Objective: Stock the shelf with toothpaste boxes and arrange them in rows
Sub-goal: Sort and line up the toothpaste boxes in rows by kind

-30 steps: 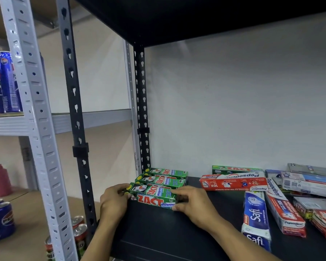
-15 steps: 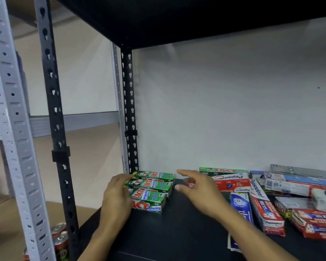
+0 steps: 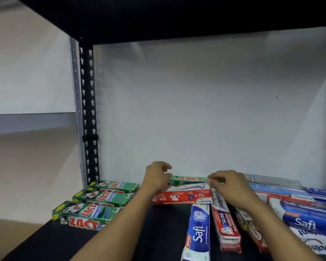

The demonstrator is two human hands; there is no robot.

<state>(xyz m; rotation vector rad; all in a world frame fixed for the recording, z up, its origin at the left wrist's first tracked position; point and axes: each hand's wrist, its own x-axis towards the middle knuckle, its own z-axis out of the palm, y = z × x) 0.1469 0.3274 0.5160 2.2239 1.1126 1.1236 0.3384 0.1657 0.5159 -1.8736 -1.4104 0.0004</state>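
Near the shelf's (image 3: pixel 158 232) back edge, my left grip (image 3: pixel 156 178) hangs loosely curled, empty; my right grip (image 3: pixel 227 186) touches the Zact box (image 3: pixel 188 179), pinch unclear.

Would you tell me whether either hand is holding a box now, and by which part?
It cannot be told: the left hand and right hand sit at opposite ends of the rear green Zact box, contact blurred.

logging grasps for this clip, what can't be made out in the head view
All head view.
- Whether left hand or right hand grips the back Zact box: motion blur, and the hands cover its ends.
- Right end of front Zact box: behind the left forearm.
- Near end of Safi box: cut off by the bottom edge.
- Far side of box pile: cut by the right edge.
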